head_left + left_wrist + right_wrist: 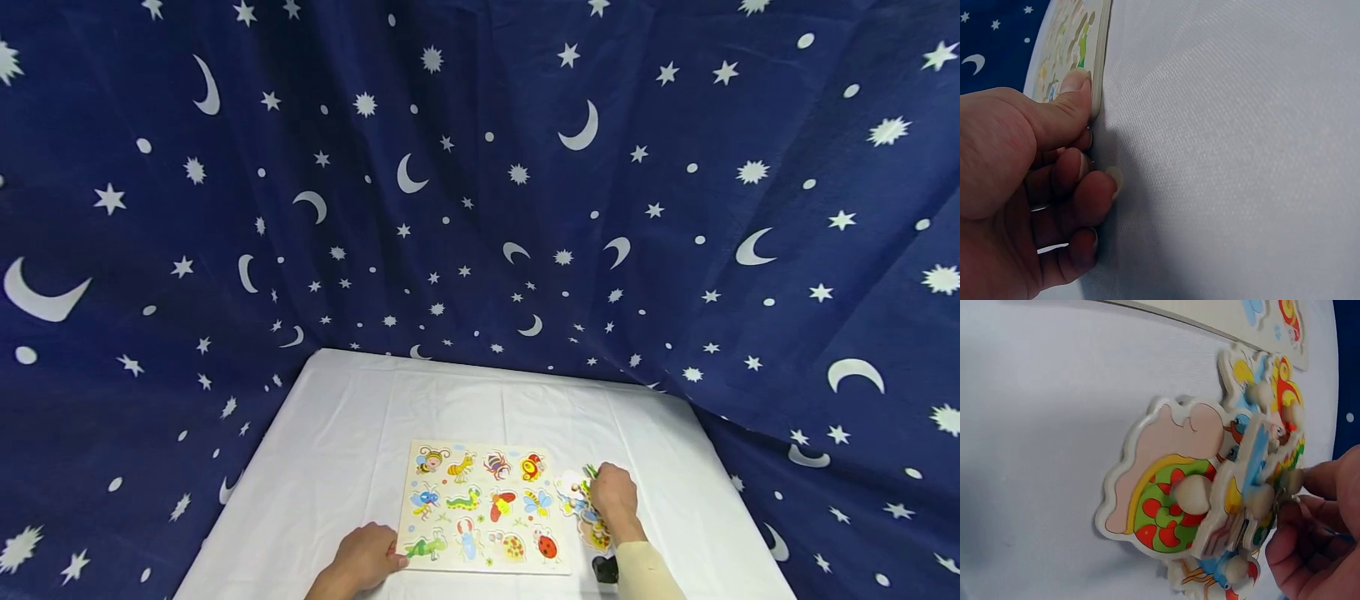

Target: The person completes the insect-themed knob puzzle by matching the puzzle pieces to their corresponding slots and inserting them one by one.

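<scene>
A wooden insect puzzle board point(480, 527) lies flat on the white cloth, printed with several bugs. My left hand point(367, 556) holds its near left corner; in the left wrist view the thumb point(1075, 84) presses on the top face and the other fingers curl beside the edge. To the board's right is an overlapping heap of knobbed puzzle pieces, with a snail piece point(1172, 481) on the near side. My right hand point(615, 493) reaches over this heap. Its fingers pinch a green puzzle piece point(590, 472) by the knob point(1293, 480).
White cloth point(345, 433) covers the table around the board. A dark blue curtain point(480, 192) with moons and stars hangs behind and along both sides. A small black object point(604, 569) sits beside the right sleeve.
</scene>
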Available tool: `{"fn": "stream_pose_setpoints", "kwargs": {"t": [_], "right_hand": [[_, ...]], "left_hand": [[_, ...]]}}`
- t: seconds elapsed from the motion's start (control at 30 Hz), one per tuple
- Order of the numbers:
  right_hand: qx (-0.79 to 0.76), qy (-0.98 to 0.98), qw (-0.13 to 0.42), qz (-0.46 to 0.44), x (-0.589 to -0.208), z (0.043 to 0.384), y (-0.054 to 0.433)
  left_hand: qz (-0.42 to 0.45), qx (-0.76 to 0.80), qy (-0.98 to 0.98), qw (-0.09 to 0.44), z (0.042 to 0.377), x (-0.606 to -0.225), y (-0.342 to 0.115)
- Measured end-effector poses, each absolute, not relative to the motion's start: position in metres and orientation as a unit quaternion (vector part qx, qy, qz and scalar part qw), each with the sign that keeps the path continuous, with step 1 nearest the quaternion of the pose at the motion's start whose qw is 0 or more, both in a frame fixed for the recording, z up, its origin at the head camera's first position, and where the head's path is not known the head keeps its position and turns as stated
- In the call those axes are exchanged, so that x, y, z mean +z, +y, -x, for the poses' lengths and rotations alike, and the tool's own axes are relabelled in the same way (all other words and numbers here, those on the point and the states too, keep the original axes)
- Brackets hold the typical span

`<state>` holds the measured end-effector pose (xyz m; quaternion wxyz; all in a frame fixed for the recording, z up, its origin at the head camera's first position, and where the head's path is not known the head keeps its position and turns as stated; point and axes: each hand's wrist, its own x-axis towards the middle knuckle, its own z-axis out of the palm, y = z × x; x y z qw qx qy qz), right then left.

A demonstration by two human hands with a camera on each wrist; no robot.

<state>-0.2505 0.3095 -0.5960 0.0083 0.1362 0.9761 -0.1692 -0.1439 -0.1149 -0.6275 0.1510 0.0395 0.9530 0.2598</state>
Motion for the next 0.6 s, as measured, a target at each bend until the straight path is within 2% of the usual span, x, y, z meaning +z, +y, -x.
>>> {"fn": "stream_pose_setpoints", "kwargs": {"t": [0.17, 0.3, 0.47, 0.6], "right_hand": [[-0.192, 0.968, -0.001, -0.163, -0.594, 0.247, 0.318], [-0.183, 0.964, 0.019, -0.192, -0.594, 0.244, 0.322], [-0.181, 0.965, 0.043, -0.187, -0.599, 0.244, 0.324], [-0.187, 0.968, 0.023, -0.169, -0.605, 0.246, 0.324]], "left_hand": [[-0.046, 0.262, 0.954, 0.135, 0.144, -0.629, -0.115], [-0.052, 0.264, 0.955, 0.126, 0.143, -0.630, -0.115], [-0.042, 0.261, 0.955, 0.133, 0.145, -0.632, -0.116], [-0.040, 0.258, 0.956, 0.134, 0.145, -0.632, -0.116]]}}
